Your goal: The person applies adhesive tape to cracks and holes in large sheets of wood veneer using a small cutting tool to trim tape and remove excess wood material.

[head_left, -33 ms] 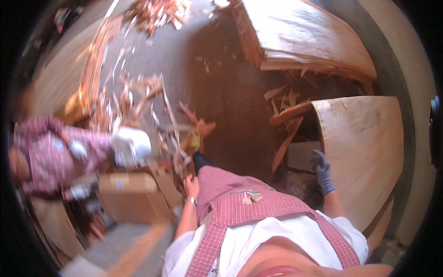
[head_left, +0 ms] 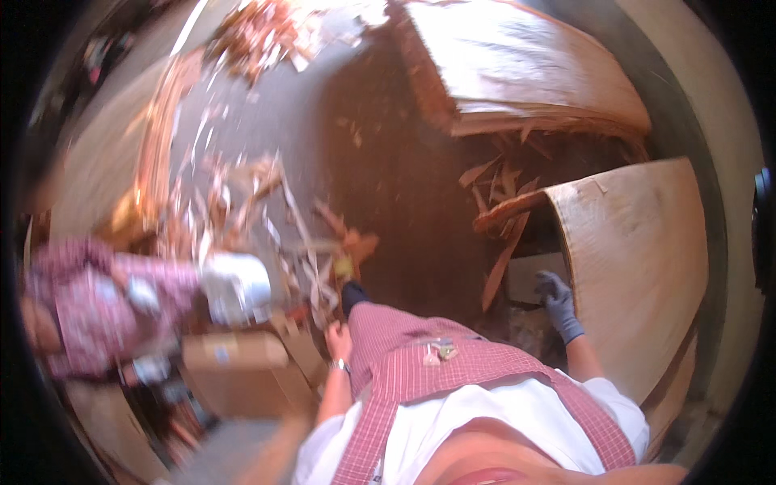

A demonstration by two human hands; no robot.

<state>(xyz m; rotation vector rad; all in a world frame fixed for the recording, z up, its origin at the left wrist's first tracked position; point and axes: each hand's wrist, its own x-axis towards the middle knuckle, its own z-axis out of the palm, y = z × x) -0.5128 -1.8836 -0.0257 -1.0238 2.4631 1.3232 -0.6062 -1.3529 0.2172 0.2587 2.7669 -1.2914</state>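
Note:
My left hand (head_left: 339,343) hangs bare at my left hip beside the apron, with a watch at the wrist. Its fingers are loosely bent and somewhat blurred, and I see nothing in them. On the other side, my right hand (head_left: 558,302) wears a grey glove, its fingers loosely apart. It is close to the near-left edge of a large curved sheet of wood veneer (head_left: 638,250); whether it touches the sheet I cannot tell. My checked red apron (head_left: 436,368) covers my front, with small trinkets hanging from it.
A tall stack of veneer (head_left: 533,69) stands ahead on the right, another stack (head_left: 113,145) on the left. Veneer scraps (head_left: 263,36) litter the floor. At left, a person in a checked garment (head_left: 97,307) is beside a white container (head_left: 234,287) and cardboard boxes (head_left: 234,356).
The view has shifted slightly, so the person and boxes at left sit lower in the picture. Both my hands have moved only a little, and my right hand is still beside the veneer sheet.

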